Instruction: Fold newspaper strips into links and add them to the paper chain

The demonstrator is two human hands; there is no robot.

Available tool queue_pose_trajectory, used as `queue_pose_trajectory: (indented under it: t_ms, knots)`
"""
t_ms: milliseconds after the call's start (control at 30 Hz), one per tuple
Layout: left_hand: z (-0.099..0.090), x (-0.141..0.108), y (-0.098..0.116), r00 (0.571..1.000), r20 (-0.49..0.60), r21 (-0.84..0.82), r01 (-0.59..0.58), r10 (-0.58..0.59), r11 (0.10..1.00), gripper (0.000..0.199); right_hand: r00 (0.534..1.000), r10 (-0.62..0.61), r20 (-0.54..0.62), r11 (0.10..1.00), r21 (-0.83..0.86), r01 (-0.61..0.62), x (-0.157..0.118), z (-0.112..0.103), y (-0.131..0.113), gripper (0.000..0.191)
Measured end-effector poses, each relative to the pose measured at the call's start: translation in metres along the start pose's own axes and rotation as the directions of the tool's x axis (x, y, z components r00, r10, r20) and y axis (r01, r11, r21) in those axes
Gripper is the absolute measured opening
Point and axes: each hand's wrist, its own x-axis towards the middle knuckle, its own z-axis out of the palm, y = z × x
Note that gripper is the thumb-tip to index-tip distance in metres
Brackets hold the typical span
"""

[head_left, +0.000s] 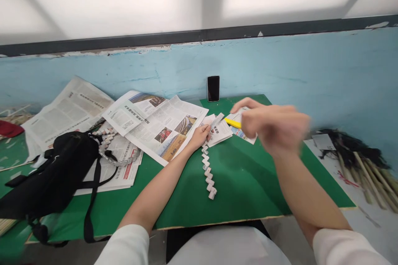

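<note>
Your left hand (201, 136) pinches the far end of the paper chain (209, 174), which zigzags toward the bench's (245, 190) near edge. Your right hand (276, 128), blurred, grips a yellow tool (233, 123) above the bench. The phone (213, 89) stands upright by the far edge; newspaper (146, 118) lies left of the chain.

Green tabletop (248, 192): newspapers (155, 122) spread left and centre, black bag (70, 165) over some sheets at left. Zigzag folded-paper chain (209, 174) mid-table. Small printed sheets (220, 132) beyond it. Phone (213, 88) upright at back edge, by wall.
</note>
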Motion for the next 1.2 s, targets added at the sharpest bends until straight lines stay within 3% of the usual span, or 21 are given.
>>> queue_pose_trajectory:
  t_ms: [100, 200, 300, 400, 500, 633, 833, 933, 1200]
  knots:
    - [-0.002, -0.001, -0.001, 1.0, 0.019, -0.019, 0.002, -0.001, 1.0, 0.047, 0.988, -0.099, -0.122, 0.995, -0.006, 0.099, 0.022, 0.018, 0.031, 0.051]
    - [-0.003, -0.002, -0.002, 0.999, 0.03, -0.051, -0.013, 0.015, 0.999, 0.049, 0.976, -0.04, -0.214, 0.993, -0.119, 0.014, 0.024, 0.038, 0.078, 0.028]
    - [-0.003, -0.004, -0.003, 0.999, 0.032, -0.086, -0.006, 0.009, 0.996, 0.049, 0.985, 0.125, -0.115, 0.985, -0.104, -0.137, 0.004, 0.051, 0.117, 0.033]
    - [-0.004, -0.005, -0.002, 0.999, 0.037, -0.113, 0.03, -0.025, 0.993, 0.048, 0.961, 0.265, -0.075, 0.963, -0.039, -0.268, -0.016, 0.056, 0.136, 0.036]
    - [-0.006, -0.004, -0.004, 0.993, -0.115, -0.141, 0.016, -0.032, 0.99, 0.043, 0.951, 0.29, -0.105, 0.957, 0.037, -0.288, -0.023, 0.057, 0.139, 0.039]
    - [-0.011, 0.001, -0.011, 0.949, -0.31, -0.243, -0.018, -0.06, 0.97, 0.042, 0.95, 0.312, -0.03, 0.949, 0.065, -0.31, -0.019, 0.057, 0.138, 0.038]
    - [-0.011, 0.0, -0.014, 0.951, -0.302, -0.233, -0.005, -0.067, 0.972, 0.044, 0.924, 0.383, -0.012, 0.909, 0.182, -0.374, -0.016, 0.059, 0.139, 0.029]
    - [-0.011, -0.001, -0.012, 0.952, -0.299, -0.21, -0.002, -0.062, 0.978, 0.046, 0.913, 0.408, 0.018, 0.886, 0.231, -0.401, -0.016, 0.06, 0.138, 0.037]
    - [-0.013, -0.001, -0.009, 0.915, -0.404, -0.189, -0.097, 0.013, 0.977, 0.039, 0.923, 0.376, 0.084, 0.887, 0.257, -0.384, -0.015, 0.061, 0.141, 0.03]
